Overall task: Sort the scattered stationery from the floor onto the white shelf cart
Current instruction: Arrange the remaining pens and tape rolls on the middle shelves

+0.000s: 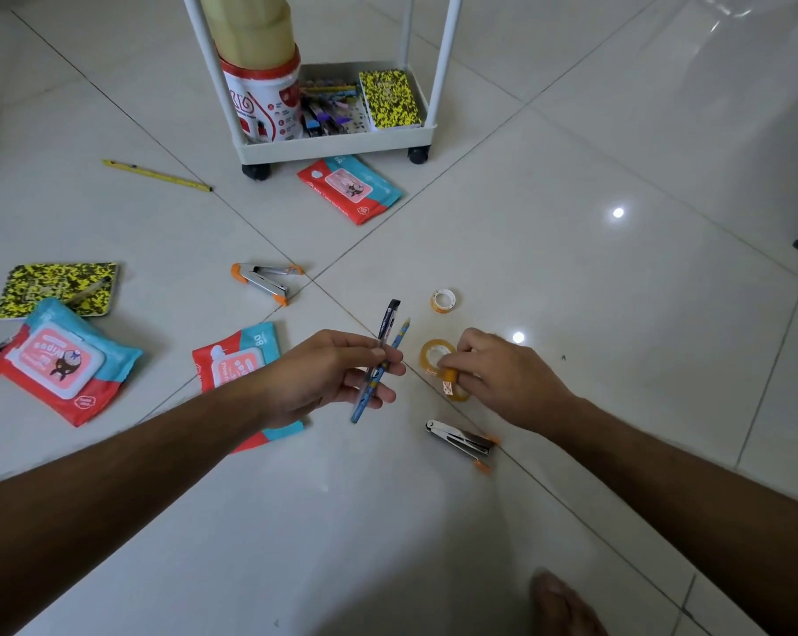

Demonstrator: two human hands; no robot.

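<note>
Fingers of the left hand (337,374) curl around two writing tools held side by side above the floor: a dark pen (387,321) and a blue pencil (399,342), both tips pointing away toward the cart. The right hand (498,374) is low over the tiles and pinches a roll of clear tape (452,387) at its rim; a second tape roll (433,353) lies touching or just beside the fingertips, and whether it is also gripped cannot be told.

Recommended procedure for this pickup: secure the pinched roll fully before lifting, gather the neighbouring roll with the same hand if the grip allows, and keep the pen and pencil parallel so neither slips out.

A smaller tape roll (443,299) sits a little farther off on the tiled floor (571,277). A stapler (463,442) with orange ends lies just nearer the person than the right hand; another stapler (264,280) lies open to the left. Three packs of wipes, a yellow-and-black notebook (57,289) and a yellow pencil (158,175) are scattered farther out.

The white shelf cart (337,146) stands at the far end on black castors. Its bottom tray already holds a red-and-white tub, assorted pens and a matching notebook. Much of the stationery appears not yet sorted.
</note>
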